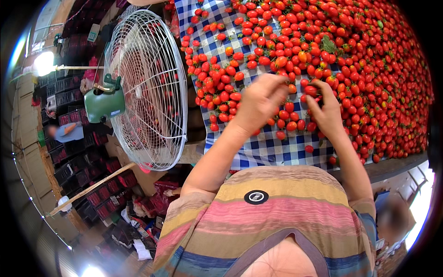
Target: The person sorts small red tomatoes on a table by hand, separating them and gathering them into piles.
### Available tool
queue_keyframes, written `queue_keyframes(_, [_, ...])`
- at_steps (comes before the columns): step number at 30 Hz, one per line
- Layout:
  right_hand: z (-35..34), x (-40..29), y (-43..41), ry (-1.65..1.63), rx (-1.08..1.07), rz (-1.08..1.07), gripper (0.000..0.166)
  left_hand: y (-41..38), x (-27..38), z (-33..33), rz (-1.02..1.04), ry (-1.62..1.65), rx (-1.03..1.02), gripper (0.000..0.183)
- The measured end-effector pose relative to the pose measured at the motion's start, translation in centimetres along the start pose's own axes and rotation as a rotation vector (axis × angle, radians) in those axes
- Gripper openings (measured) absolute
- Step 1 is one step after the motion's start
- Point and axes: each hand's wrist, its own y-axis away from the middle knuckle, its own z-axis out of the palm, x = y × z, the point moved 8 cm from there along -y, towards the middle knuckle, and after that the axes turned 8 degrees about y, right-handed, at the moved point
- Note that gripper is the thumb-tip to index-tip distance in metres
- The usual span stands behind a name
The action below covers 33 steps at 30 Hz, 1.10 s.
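Small oval red cherry tomatoes (pixel 373 86), many with green calyxes, cover a table with a blue-and-white checked cloth (pixel 263 152). The deep heap lies at the right; a looser group sits at the left of the cloth. My left hand (pixel 263 100), somewhat blurred, is over the tomatoes near the middle, its fingers bent downward; whether it holds one is hidden. To its right, my right hand (pixel 323 107) has thumb and forefinger around a red tomato (pixel 310 91) at the edge of the heap. A dry green leaf (pixel 328 45) lies on the heap beyond.
A large wire-caged fan (pixel 148 90) with a green motor housing stands close at the left of the table. Stacked dark crates (pixel 76 166), some with red contents, fill the floor beyond it. A person (pixel 67 132) is among them; a bamboo pole (pixel 93 187) slants below the fan.
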Motion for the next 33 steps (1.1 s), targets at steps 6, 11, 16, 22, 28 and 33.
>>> queue_keyframes(6, [2.6, 3.7, 4.2, -1.577, -0.038, 0.74, 0.037, -6.3, -3.6, -2.4, 0.076, -0.511, 0.102, 0.026])
queue_keyframes(11, [1.7, 3.8, 5.8, -1.589, 0.04, 0.74, 0.043, -4.7, -8.9, -3.2, -0.143, -0.819, -0.165, 0.024])
queue_keyframes(16, [5.2, 1.7, 6.4, -1.758, -0.063, 0.817, 0.041, -2.5, -1.0, 1.8, -0.037, -0.358, -0.315, 0.027])
queue_keyframes(22, [5.2, 4.6, 5.2, -1.986, -0.099, 0.744, 0.03, -6.2, -1.1, 9.5, 0.373, -0.544, -0.228, 0.044])
queue_keyframes(28, [0.1, 5.3, 6.6, -1.97, -0.021, 0.638, 0.029, -7.2, -10.0, 1.9, 0.134, -0.931, -0.069, 0.065])
queue_keyframes(33, [-0.8, 7.2, 8.4, -1.939, 0.103, 0.633, 0.03, 2.5, -11.9, -8.3, -0.297, -0.998, 0.073, 0.073])
